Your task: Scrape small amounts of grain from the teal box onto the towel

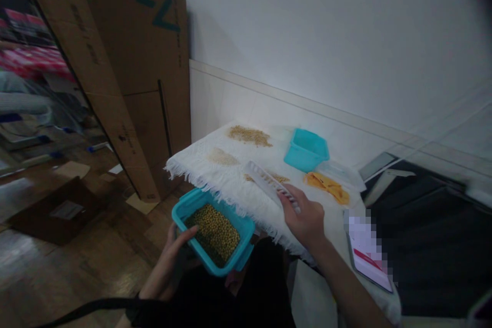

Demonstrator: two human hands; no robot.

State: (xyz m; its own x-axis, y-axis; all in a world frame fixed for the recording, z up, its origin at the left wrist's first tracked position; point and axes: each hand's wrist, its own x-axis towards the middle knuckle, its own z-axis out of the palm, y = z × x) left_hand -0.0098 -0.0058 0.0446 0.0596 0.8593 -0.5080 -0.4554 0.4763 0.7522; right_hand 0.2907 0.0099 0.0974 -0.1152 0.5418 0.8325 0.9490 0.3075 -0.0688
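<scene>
My left hand [175, 248] is closed on the near left rim of a teal plastic container [247, 228], thumb over the edge. Inside lie yellow beans [221, 230] and smaller dark green ones [198, 218]. The container is held at the front edge of a table with a white fringed cloth [234, 184]. In my closed right hand [305, 219] is a long white plastic strip with a row of slots [265, 178], held tilted over the cloth. Partly behind it shows a small tan pile of grains [279, 178]. Farther back lie a tan pile [249, 136] and a paler pile [223, 157].
A second teal container [305, 151] stands at the back, beside a clear plastic lid [342, 174] and a folded yellow cloth [326, 187]. A phone [369, 251] lies at the right. Tall cardboard boxes [134, 61] stand left of the table, against the white wall [326, 36].
</scene>
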